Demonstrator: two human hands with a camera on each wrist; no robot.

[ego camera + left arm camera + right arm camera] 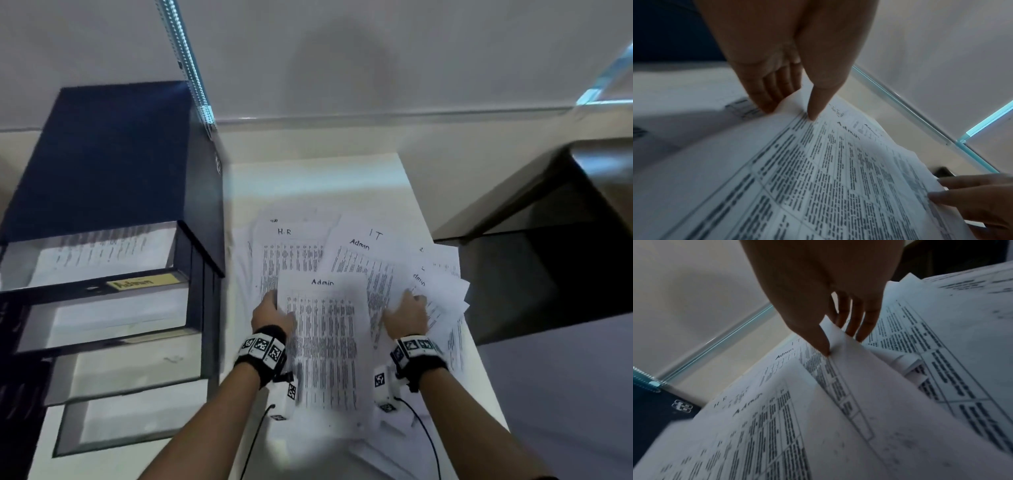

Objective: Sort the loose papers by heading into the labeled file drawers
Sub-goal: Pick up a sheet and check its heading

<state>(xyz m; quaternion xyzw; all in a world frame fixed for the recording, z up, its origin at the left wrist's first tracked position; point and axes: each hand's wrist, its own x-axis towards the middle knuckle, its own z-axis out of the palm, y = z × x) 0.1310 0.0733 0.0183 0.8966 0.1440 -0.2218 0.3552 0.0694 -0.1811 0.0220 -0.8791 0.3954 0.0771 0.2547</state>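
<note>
Loose printed papers lie spread over a white table [308, 178]. The front sheet, headed Admin [322, 342], has its left edge pinched by my left hand [274, 310]; in the left wrist view the thumb lies on top and the fingers underneath [791, 112]. My right hand [407, 310] pinches the edge of a sheet in the right-hand pile [838, 340]; I cannot read its heading. Behind lie sheets headed HR [284, 232], IT [376, 234] and Admin [359, 245]. The dark blue file cabinet [113, 164] stands at the left, its top drawer labelled Admin [144, 282].
Several cabinet drawers [113, 322] stand pulled out in steps, and the top one holds a printed sheet [99, 253]. A dark recess [548, 267] drops off beyond the table's right edge. A wall closes the back. Wrist camera cables [428, 431] hang near my forearms.
</note>
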